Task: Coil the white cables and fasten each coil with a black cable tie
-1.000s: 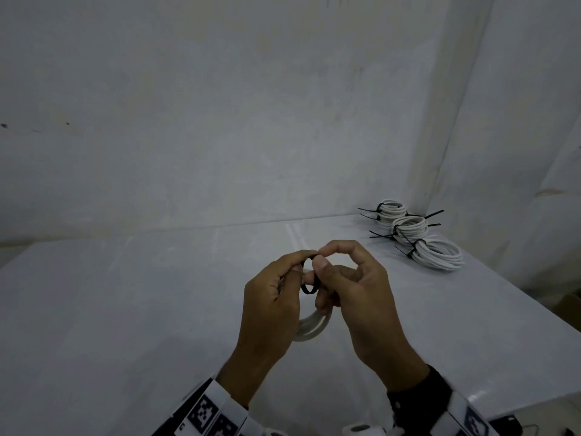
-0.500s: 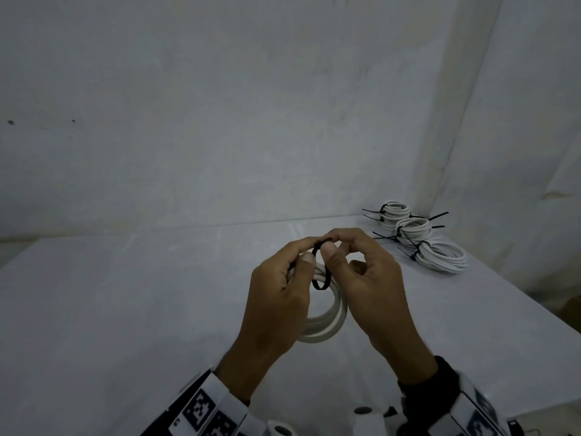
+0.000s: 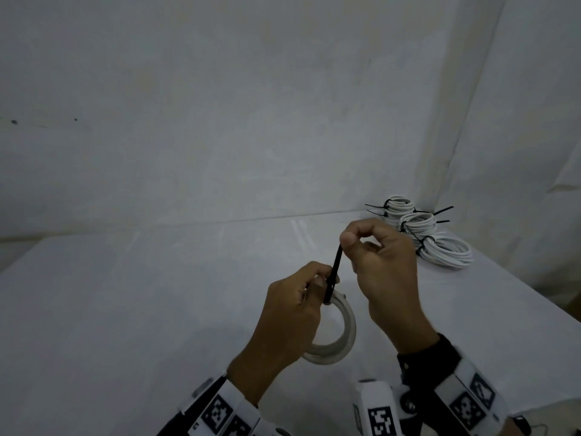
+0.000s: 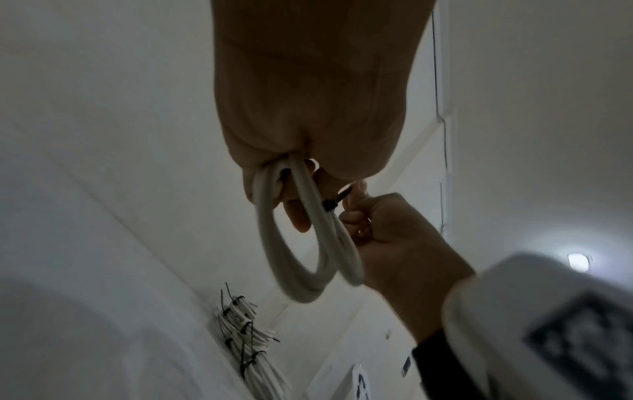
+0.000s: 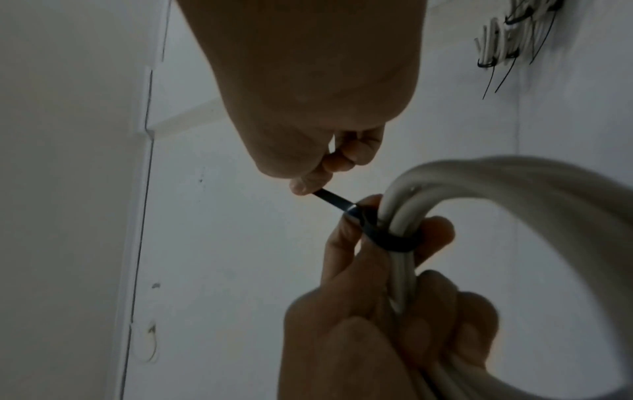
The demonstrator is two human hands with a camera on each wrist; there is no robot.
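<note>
White bench (image 3: 132,309) surface is seen stretching broadly to the left of the hands, its right edge falling away close by; above the near middle the coiled white cable (image 3: 341,338) is gripped by the left hand (image 3: 292,313), fingers curled round its strands; the black cable tie (image 3: 334,272), looped round the coil, is pinched at its tail by the raised right hand (image 3: 382,265); farther off, three tied coils (image 3: 440,243) are stacked at the far right corner, against white walls (image 3: 220,105).
</note>
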